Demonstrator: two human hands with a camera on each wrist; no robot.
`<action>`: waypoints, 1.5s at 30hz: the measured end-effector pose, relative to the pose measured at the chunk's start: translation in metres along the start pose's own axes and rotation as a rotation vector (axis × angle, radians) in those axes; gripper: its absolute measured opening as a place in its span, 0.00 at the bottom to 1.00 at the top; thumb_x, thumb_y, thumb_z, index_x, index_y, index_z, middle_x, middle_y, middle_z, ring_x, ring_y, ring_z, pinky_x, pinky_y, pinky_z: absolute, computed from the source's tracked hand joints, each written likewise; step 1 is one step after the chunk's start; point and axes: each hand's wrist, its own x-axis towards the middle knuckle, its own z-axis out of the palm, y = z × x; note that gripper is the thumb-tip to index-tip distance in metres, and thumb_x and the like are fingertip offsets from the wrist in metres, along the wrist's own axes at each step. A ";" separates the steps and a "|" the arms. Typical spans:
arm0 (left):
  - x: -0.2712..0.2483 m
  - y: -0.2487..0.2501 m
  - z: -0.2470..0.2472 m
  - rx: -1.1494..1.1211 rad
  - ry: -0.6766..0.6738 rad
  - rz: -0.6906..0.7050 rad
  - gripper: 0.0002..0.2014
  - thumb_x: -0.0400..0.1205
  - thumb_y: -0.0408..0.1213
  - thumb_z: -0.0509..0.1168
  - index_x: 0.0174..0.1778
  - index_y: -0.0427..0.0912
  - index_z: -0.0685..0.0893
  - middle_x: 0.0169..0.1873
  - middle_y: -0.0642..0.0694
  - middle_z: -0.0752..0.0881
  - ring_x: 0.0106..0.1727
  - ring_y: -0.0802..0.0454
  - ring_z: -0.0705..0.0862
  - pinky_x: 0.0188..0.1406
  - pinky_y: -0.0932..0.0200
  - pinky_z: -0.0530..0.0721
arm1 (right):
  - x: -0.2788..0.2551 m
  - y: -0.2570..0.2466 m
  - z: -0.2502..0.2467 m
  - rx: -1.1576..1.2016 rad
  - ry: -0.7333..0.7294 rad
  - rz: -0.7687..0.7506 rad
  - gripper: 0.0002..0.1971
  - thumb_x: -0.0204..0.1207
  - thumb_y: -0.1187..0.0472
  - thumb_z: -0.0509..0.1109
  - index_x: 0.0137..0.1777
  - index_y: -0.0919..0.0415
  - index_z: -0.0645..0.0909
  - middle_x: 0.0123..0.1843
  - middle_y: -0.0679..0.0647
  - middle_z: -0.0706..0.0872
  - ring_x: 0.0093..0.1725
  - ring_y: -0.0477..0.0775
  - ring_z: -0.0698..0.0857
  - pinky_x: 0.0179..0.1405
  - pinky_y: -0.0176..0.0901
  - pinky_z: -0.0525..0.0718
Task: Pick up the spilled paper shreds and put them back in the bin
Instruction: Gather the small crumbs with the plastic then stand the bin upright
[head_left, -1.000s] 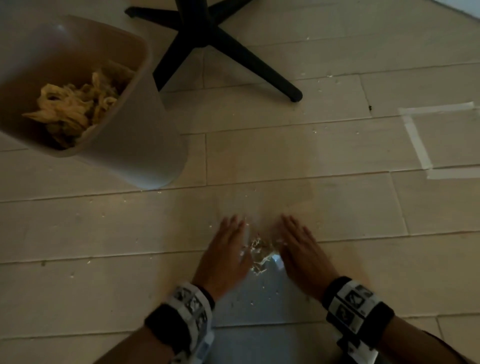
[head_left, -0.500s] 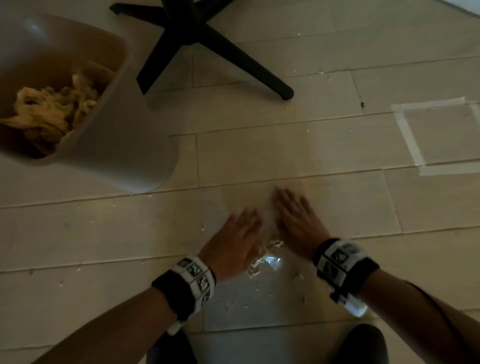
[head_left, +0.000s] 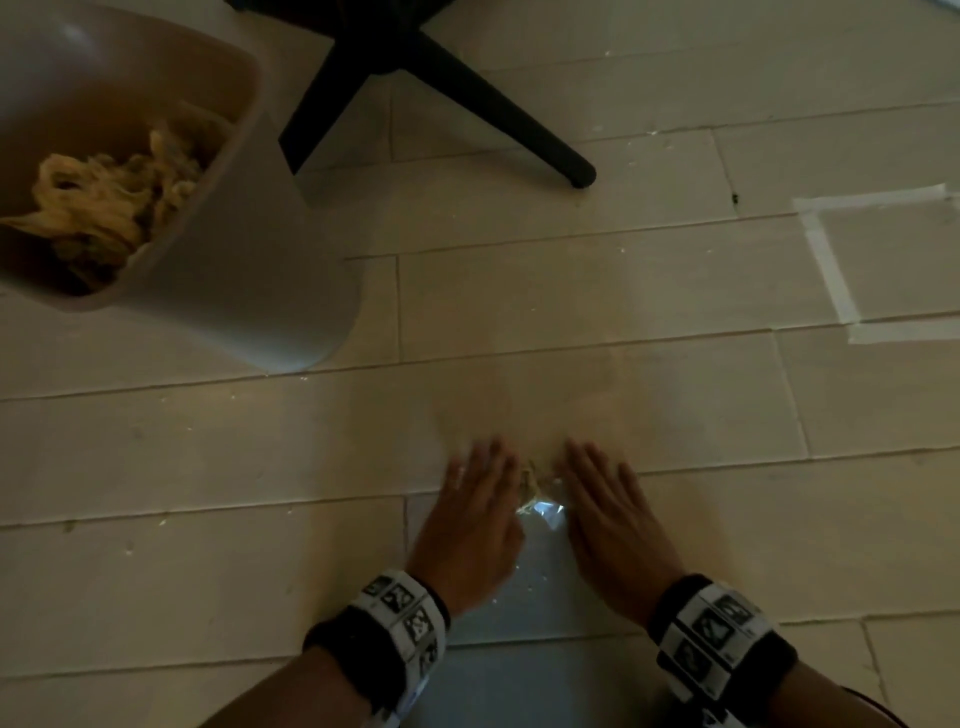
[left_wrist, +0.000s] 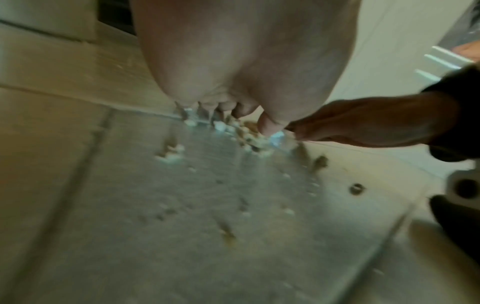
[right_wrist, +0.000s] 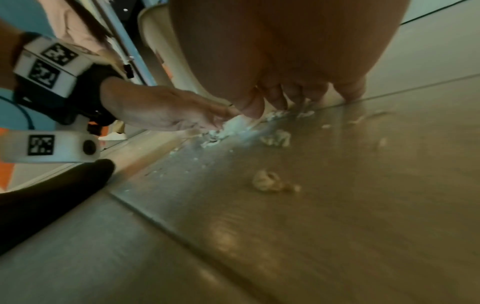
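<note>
Two hands flat on the floor: I see the left hand (head_left: 470, 525) and right hand (head_left: 610, 525) palms down with fingers straight, angled toward each other, nothing gripped in either. Between them sits a small heap of paper shreds (head_left: 532, 480), squeezed at the fingertip end; both wrist views show the thumbs nearly meeting right over it. Loose crumbs (right_wrist: 267, 181) lie on the tile behind the palms, nearer the wrists, plus smaller flecks (left_wrist: 171, 153) off to the side. My read: this is a herding step, not yet a lift. Main risk, as I judge it, is that flat hands sweep past the fine bits, so they slip under the palm edges and stay on the floor (head_left: 675, 291). Second risk: scooping this little pile with straight fingers, shreds are light and loose, so some likely fall through the gap on the way up. The bin (head_left: 291, 291) stands well apart, up and to the left, already holding a wad of shreds (head_left: 104, 202), so the carry is long enough to shed more. Chair base (head_left: 447, 73) sits just beside the bin, its near leg reaching toward the carry path; a wide swing could clip it. Head view is blurred around the fingertips, so exact contact with the pile I cannot tell there.
</note>
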 end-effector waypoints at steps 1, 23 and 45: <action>-0.004 0.008 0.001 -0.009 -0.029 0.064 0.30 0.83 0.45 0.55 0.79 0.35 0.79 0.81 0.35 0.77 0.82 0.33 0.76 0.77 0.30 0.77 | -0.002 -0.004 0.001 0.006 0.005 -0.039 0.26 0.82 0.55 0.47 0.79 0.60 0.64 0.82 0.59 0.65 0.81 0.61 0.65 0.76 0.58 0.58; -0.004 0.004 -0.032 -0.546 0.085 -0.261 0.24 0.81 0.39 0.56 0.69 0.42 0.88 0.61 0.45 0.88 0.60 0.52 0.88 0.64 0.60 0.83 | -0.006 -0.021 -0.017 0.470 0.134 0.191 0.21 0.74 0.68 0.60 0.66 0.58 0.79 0.58 0.57 0.79 0.55 0.60 0.81 0.55 0.44 0.76; -0.002 0.010 -0.019 -0.740 0.021 -0.363 0.13 0.82 0.28 0.68 0.61 0.41 0.90 0.52 0.45 0.94 0.53 0.51 0.92 0.61 0.57 0.89 | -0.022 -0.024 -0.024 0.796 0.092 0.459 0.11 0.71 0.58 0.66 0.53 0.46 0.80 0.51 0.56 0.87 0.46 0.58 0.88 0.51 0.61 0.86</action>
